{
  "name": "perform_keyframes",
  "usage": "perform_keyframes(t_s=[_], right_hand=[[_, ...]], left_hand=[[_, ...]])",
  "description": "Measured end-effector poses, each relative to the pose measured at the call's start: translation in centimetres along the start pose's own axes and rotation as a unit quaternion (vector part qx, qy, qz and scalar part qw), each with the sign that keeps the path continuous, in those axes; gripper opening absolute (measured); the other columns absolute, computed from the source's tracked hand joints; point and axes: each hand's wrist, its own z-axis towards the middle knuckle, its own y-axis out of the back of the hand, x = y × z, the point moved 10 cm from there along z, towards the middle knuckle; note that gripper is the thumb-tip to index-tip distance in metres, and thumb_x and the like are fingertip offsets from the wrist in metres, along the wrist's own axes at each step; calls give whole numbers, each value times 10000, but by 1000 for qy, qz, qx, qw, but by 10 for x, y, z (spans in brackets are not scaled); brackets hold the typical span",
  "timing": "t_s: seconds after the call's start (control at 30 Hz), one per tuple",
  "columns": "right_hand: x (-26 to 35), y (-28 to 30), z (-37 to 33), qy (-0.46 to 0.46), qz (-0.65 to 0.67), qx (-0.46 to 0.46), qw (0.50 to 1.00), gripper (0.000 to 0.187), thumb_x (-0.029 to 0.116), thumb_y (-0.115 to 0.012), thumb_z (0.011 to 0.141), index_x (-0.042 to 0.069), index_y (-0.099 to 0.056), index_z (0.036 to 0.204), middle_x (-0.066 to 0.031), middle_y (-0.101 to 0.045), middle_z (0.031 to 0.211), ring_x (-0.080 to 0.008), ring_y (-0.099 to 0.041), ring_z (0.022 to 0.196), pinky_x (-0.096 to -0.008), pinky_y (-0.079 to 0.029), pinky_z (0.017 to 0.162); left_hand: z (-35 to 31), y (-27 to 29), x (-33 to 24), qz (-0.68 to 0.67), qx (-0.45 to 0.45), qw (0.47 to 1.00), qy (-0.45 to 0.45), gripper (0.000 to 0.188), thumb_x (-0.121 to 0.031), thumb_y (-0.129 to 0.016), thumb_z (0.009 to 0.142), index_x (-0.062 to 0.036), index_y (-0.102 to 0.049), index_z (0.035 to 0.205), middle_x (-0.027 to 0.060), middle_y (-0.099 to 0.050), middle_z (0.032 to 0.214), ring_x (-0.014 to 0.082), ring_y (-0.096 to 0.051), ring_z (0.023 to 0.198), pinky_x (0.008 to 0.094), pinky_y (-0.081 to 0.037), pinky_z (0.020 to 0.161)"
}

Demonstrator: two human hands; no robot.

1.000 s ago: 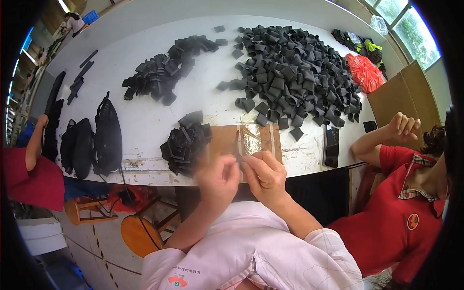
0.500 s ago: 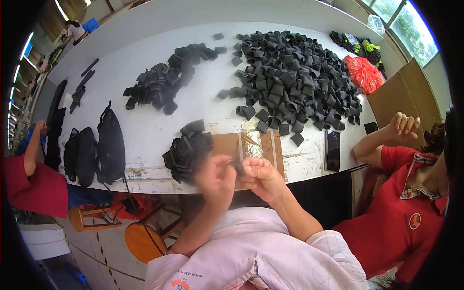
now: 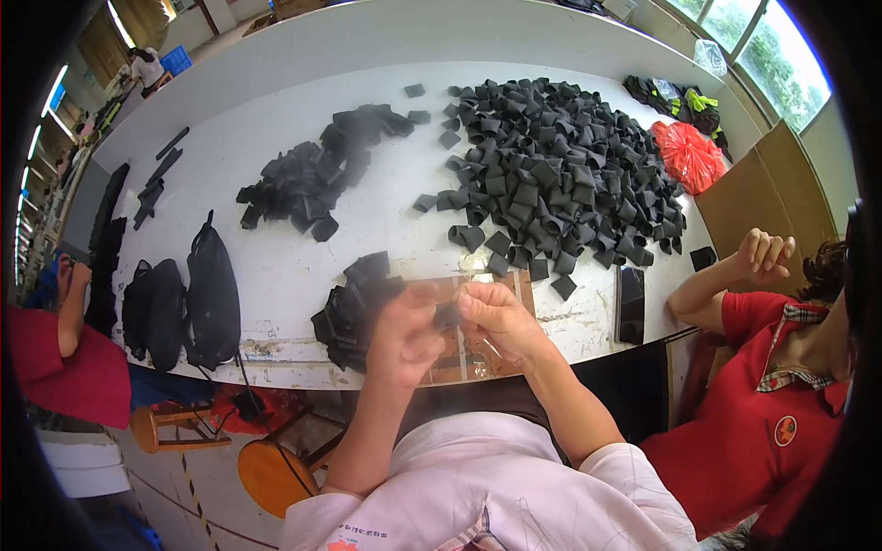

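In front of my body, above the table's near edge, both my hands meet at a small black fabric piece (image 3: 447,316). My right hand (image 3: 501,319) pinches it between thumb and fingers. From the other side, the curled fingers of my left hand (image 3: 402,335) close on its left edge; they are somewhat blurred. Just beyond my left hand lies a small pile of flat black pieces (image 3: 354,303), partly hidden by that hand. Under my hands is a brown board (image 3: 514,298) with clear tape, set on the white table (image 3: 285,285).
A large heap of black fabric loops (image 3: 560,165) covers the table's far right. Another pile of black pieces (image 3: 299,179) lies left of centre. Black pouches (image 3: 211,294) stand at left. At right are a dark phone-like slab (image 3: 631,303), a red bag (image 3: 689,156) and a co-worker's arm (image 3: 726,285).
My hands have risen slightly, away from my body, still together at the black piece. The view has tilted, so the table sits lower. A co-worker's hand at far left has shifted.
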Motion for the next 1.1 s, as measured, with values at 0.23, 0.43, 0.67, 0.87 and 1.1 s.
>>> perform_keyframes(t_s=[0.23,0.43,0.67,0.87,1.1], right_hand=[[19,-4,2,25,-37,-1,999,260,315,-533,863,96,-544,722,83,-396,586,-6,-304,506,-179,-223,448],[-7,9,16,88,-105,38,990,284,355,-525,859,91,-563,760,84,-412,608,-24,-347,511,-175,-286,446],[18,11,6,206,-206,-42,956,352,327,-514,865,27,-485,684,9,-416,552,-88,-379,516,-252,-320,457],[51,10,-19,293,-316,-162,888,251,233,-576,814,1,-500,754,-86,-484,681,-175,-460,598,-299,-372,525],[67,-20,-51,410,-406,-146,804,242,196,-611,788,25,-537,943,-100,-517,851,-244,-525,734,-309,-429,626]], left_hand=[[6,-13,13,-199,69,973,88,241,-2,-404,834,34,-480,1061,83,-577,833,37,-288,320,178,-225,314],[2,11,2,67,34,997,-1,197,-33,-487,843,-37,-548,1029,77,-595,784,21,-284,346,157,-209,310],[-5,-5,-23,302,-30,936,-178,289,-37,-636,766,7,-477,1004,72,-567,754,44,-422,458,156,-339,401],[-27,-65,-43,583,-5,724,-369,351,10,-526,824,58,-446,1162,85,-557,907,118,-511,845,228,-402,789],[-28,-69,-48,595,31,701,-391,68,-36,-614,779,24,-585,796,59,-572,799,124,-517,717,226,-416,670]])
